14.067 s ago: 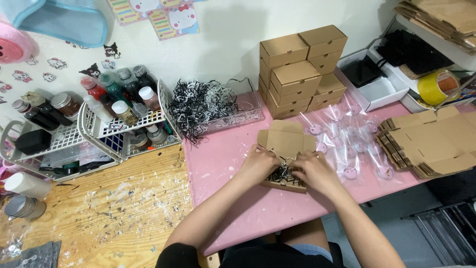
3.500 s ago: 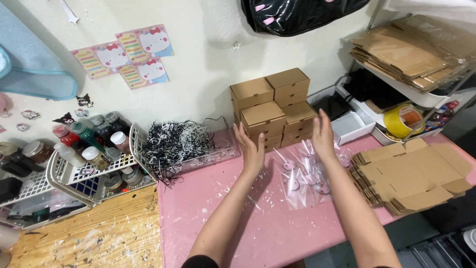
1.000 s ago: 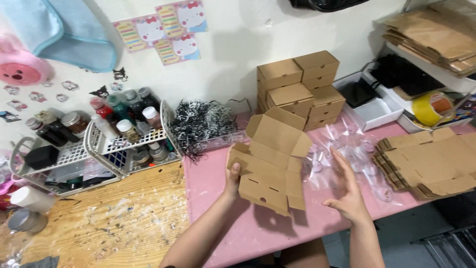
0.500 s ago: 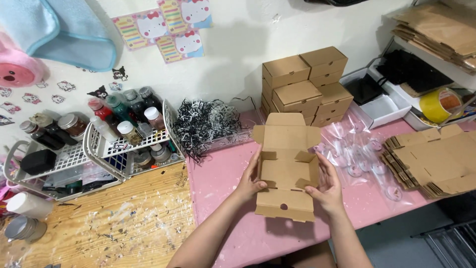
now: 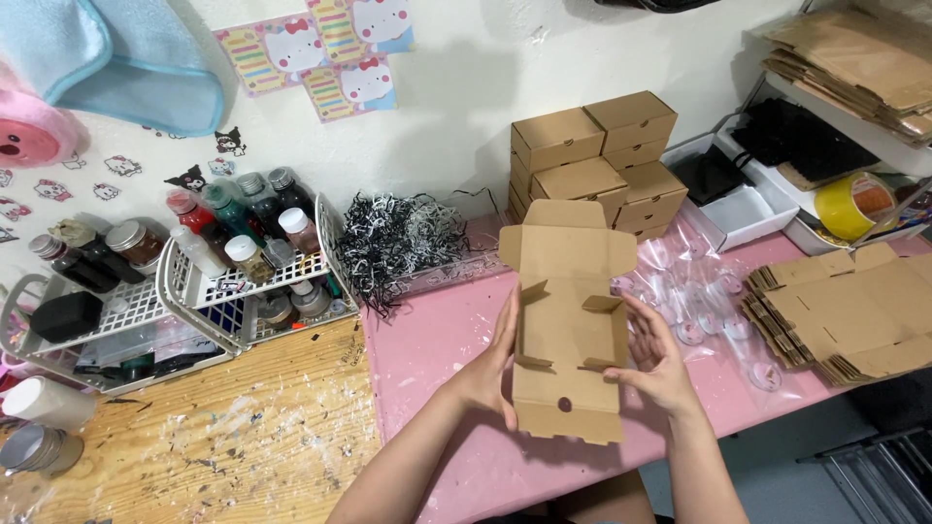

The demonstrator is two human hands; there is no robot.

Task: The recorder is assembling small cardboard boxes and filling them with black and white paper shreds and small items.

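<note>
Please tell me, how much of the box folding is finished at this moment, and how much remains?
Done: six closed boxes are stacked by the wall. In hand: the left hand and right hand hold a flat box blank with its side flaps only starting to rise. Left: a stack of unfolded blanks waits on the pink table.

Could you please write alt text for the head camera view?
Two bare hands, left hand and right hand, hold a flat unfolded brown cardboard box blank over a pink table. Behind it stand stacked folded brown cardboard boxes.
</note>
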